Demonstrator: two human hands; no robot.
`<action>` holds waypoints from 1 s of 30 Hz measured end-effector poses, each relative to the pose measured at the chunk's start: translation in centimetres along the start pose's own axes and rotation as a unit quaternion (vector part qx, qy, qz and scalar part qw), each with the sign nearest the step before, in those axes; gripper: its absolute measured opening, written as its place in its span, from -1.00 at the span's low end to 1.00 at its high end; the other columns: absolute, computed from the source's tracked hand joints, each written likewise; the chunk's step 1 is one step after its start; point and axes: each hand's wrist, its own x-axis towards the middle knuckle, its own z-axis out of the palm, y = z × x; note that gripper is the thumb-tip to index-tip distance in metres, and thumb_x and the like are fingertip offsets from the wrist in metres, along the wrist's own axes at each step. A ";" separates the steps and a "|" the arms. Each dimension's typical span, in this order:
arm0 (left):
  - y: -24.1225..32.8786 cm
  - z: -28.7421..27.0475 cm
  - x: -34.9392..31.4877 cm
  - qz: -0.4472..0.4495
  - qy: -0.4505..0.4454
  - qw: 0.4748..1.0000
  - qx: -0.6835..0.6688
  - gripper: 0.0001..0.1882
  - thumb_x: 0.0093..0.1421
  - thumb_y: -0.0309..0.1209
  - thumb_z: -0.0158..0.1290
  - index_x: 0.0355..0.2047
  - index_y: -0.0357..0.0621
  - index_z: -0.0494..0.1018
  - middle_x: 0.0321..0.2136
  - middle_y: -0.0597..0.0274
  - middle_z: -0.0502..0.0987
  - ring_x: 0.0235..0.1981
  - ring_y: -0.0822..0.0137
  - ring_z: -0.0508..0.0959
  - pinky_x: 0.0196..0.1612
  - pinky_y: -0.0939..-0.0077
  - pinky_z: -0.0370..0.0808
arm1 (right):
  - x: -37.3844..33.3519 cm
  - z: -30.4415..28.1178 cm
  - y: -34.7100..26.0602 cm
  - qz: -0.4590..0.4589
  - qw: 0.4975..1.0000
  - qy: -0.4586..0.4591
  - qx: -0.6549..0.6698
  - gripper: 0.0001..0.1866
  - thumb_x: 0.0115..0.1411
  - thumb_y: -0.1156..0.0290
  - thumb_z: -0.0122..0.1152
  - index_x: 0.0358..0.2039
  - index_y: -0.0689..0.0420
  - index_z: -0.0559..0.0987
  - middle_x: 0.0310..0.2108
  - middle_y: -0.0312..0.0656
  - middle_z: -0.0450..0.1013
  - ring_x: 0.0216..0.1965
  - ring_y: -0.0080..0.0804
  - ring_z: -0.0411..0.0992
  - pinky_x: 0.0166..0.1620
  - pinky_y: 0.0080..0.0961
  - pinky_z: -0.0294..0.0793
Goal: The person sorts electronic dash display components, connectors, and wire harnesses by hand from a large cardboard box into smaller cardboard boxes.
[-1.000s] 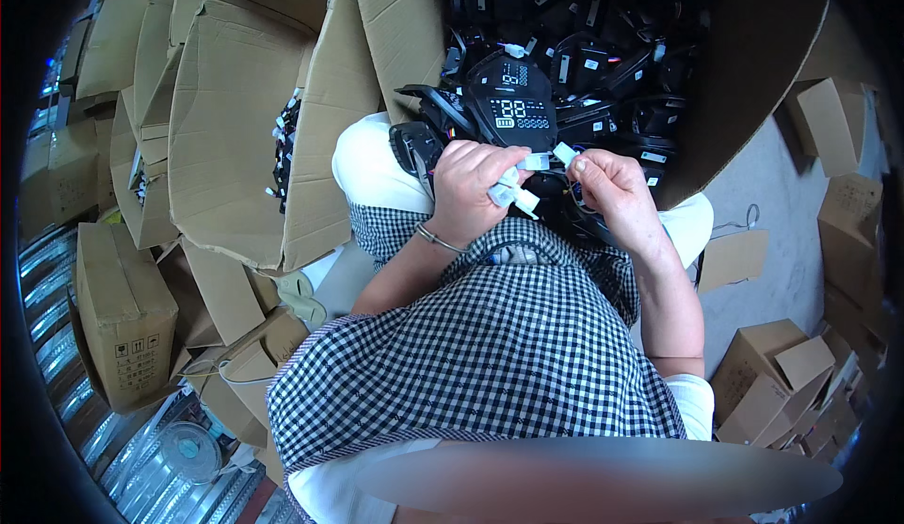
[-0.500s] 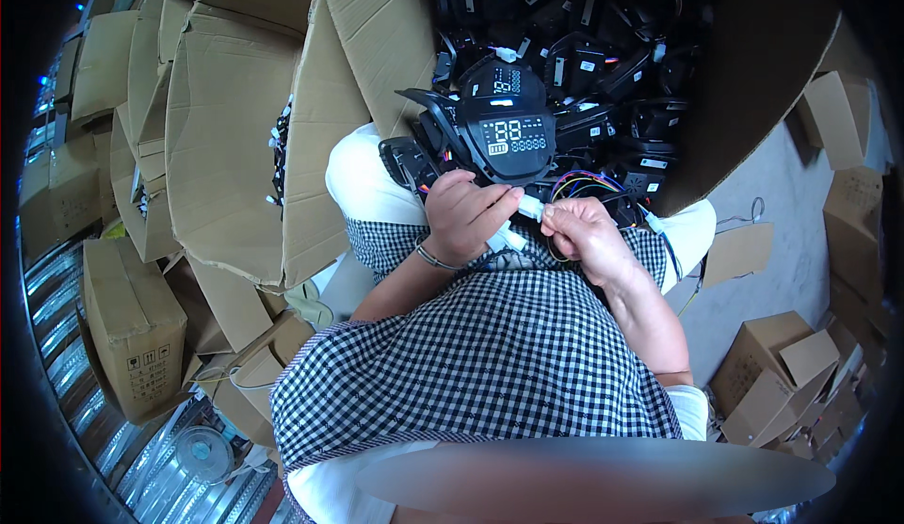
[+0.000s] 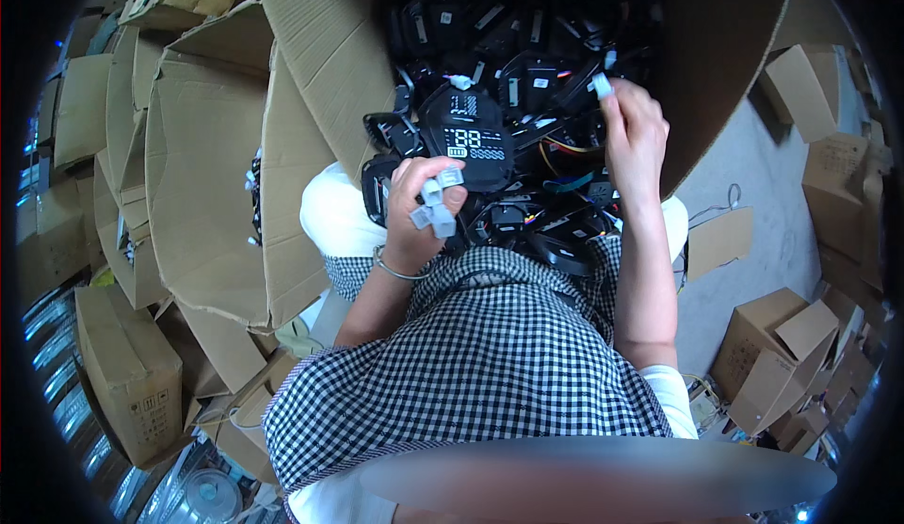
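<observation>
Several white plastic plug connectors (image 3: 441,221) are bunched in my left hand (image 3: 407,206), its fingers closed round them. Farther out to the right, over the open carton, my right hand (image 3: 638,133) pinches a white wire connector (image 3: 603,85) between thumb and fingertips. Whether that connector's wires run down to a unit is hard to make out. Just beyond my left hand lies a black display panel (image 3: 478,144) with lit white digits and a battery symbol. Black electronic units (image 3: 527,81) with coloured wires fill the carton around it.
The large carton's flap (image 3: 325,48) rises on the left, and its right wall (image 3: 725,63) on the other side. More opened cartons (image 3: 212,161) stand at the left. At the right, an open box (image 3: 772,359) and a flat cardboard piece (image 3: 718,244) lie on the grey floor.
My hands have come apart. The right has moved outward to the carton's right side and now pinches a connector there; the left has turned, showing its bunch of white connectors. The whole view has shifted slightly.
</observation>
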 end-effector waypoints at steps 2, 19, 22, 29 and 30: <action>0.4 0.0 0.4 -0.038 -0.002 0.997 -0.069 -0.71 0.05 -0.36 0.29 -0.23 -0.11 0.51 -0.36 0.27 0.51 -0.32 0.29 0.42 -0.18 0.46 0.34 | 2.5 1.8 2.1 0.025 0.986 0.006 -0.165 -0.78 0.20 0.27 0.19 -0.28 0.10 0.68 0.00 -0.14 0.47 0.01 -0.18 0.39 0.03 -0.17 0.31; 0.2 1.1 -0.4 0.073 0.100 0.989 -0.083 -0.76 0.15 -0.70 0.11 -0.17 -0.26 0.44 -0.24 0.07 0.62 -0.20 0.30 0.62 -0.09 0.48 0.53 | 7.0 0.2 -2.8 -0.220 0.955 -0.019 -0.200 -0.93 0.06 0.48 0.22 -0.40 0.13 0.58 -0.28 -0.21 0.44 -0.35 -0.29 0.50 -0.40 -0.34 0.53; 0.6 1.1 0.3 0.110 0.075 0.991 -0.005 -0.79 0.10 -0.61 0.18 -0.22 -0.23 0.49 -0.20 0.05 0.62 -0.16 0.22 0.62 -0.09 0.45 0.51 | 5.1 -0.5 -6.4 -0.355 0.888 -0.125 -0.266 -0.92 0.02 0.44 0.21 -0.49 0.17 0.55 -0.30 -0.26 0.39 -0.33 -0.41 0.46 -0.41 -0.42 0.54; 0.4 0.0 1.0 0.080 -0.074 0.994 -0.025 -0.47 0.02 -0.33 0.26 0.02 -0.14 0.44 -0.02 0.09 0.56 -0.12 0.18 0.59 -0.07 0.33 0.39 | -2.3 0.8 -7.7 -0.196 0.904 -0.280 0.256 -0.91 0.19 0.49 0.16 -0.31 0.24 0.54 0.00 -0.05 0.37 -0.10 -0.16 0.48 -0.10 -0.42 0.52; 0.2 0.1 0.4 0.050 -0.100 0.994 0.000 -0.47 0.00 -0.36 0.25 0.03 -0.13 0.44 -0.05 0.11 0.57 -0.11 0.19 0.59 -0.06 0.32 0.37 | -3.2 0.8 -7.3 -0.084 0.909 -0.296 0.282 -0.86 0.26 0.45 0.11 -0.28 0.27 0.55 0.01 -0.05 0.37 -0.06 -0.26 0.46 -0.04 -0.42 0.49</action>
